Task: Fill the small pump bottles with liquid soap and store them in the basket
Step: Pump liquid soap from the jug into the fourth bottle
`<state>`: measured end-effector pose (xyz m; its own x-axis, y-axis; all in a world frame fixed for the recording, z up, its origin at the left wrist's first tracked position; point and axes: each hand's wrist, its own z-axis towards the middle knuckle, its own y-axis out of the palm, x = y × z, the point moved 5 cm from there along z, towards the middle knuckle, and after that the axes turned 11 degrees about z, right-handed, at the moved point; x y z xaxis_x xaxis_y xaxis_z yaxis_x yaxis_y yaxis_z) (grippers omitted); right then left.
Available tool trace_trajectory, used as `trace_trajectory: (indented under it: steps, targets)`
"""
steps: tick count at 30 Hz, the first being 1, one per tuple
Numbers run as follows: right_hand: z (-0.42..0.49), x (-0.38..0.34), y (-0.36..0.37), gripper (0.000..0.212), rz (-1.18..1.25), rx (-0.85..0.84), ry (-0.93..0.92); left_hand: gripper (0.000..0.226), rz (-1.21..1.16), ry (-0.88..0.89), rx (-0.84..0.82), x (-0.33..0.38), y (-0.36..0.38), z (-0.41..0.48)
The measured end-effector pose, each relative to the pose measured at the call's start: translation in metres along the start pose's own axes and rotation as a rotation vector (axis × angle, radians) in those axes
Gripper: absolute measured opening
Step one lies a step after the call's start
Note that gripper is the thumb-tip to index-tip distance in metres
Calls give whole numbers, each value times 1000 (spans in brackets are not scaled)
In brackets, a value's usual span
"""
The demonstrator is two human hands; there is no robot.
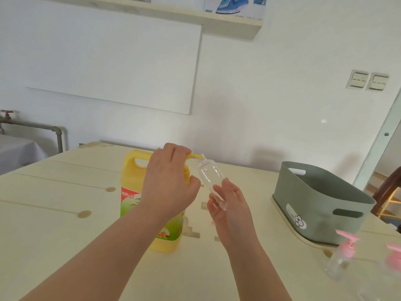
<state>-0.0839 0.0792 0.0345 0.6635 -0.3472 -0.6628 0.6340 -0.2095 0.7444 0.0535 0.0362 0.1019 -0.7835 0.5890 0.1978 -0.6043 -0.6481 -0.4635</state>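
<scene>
A big yellow soap jug (132, 192) with a green and red label stands mid-table. My left hand (169, 179) lies over its pump head, whose yellow spout pokes out to the right. My right hand (227, 203) holds a small clear bottle (210, 177) with no cap, tilted so its open neck meets the spout. The bottle looks empty. A grey-green basket (321, 203) stands at the right. Near the front right stands a small clear bottle with a pink pump (341, 257), and a second pink pump (393, 257) shows at the frame edge.
The pale wooden table (54, 213) runs to the wall behind. The basket sits on a cream tray (303, 238). A chair (386, 192) stands beyond the table's right end. A pipe with a valve runs along the wall at the far left.
</scene>
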Motion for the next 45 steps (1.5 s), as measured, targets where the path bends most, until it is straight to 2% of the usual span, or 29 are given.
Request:
trace_trajectory:
  steps: [6,11,14,16,20,23,25,28,30,35,37,40,42,44,45]
  targets:
    - [2,0,-5,46,-27,71,10,42,74,12,-29,-3,2,-6]
    - [2,-11,-2,39,-82,143,36,40,109,24,-67,-4,1,-4]
    - [2,-19,4,30,-84,140,1,33,41,41,-55,-8,-6,4]
    - [2,-22,7,21,-63,131,-19,23,-91,-29,-76,-11,-11,13]
    - [2,-24,11,17,46,113,-46,13,-392,-247,-243,-21,-10,37]
    - [0,-21,9,12,122,77,-41,13,-451,-314,-433,-27,-4,46]
    - [-1,-20,8,11,138,43,-50,14,-463,-331,-478,-29,0,44]
    - [1,-18,4,27,158,16,-73,12,-480,-308,-414,-30,3,36]
    - [4,-16,-1,28,156,11,-85,10,-467,-295,-387,-31,5,31]
    - [2,-15,-6,55,196,-8,-80,12,-357,-241,-383,-33,7,28]
    - [1,-16,-6,57,191,-19,-77,13,-304,-204,-399,-32,6,28]
    - [-3,-18,-3,57,178,-36,-73,12,-229,-85,-482,-31,0,36]
    - [-6,-22,-1,67,177,-57,-68,12,-242,21,-567,-32,-7,42]
    - [-7,-26,2,73,177,-78,-66,23,-245,98,-676,-35,-15,44]
    - [-5,-28,4,67,164,-81,-69,29,-214,126,-728,-36,-18,45]
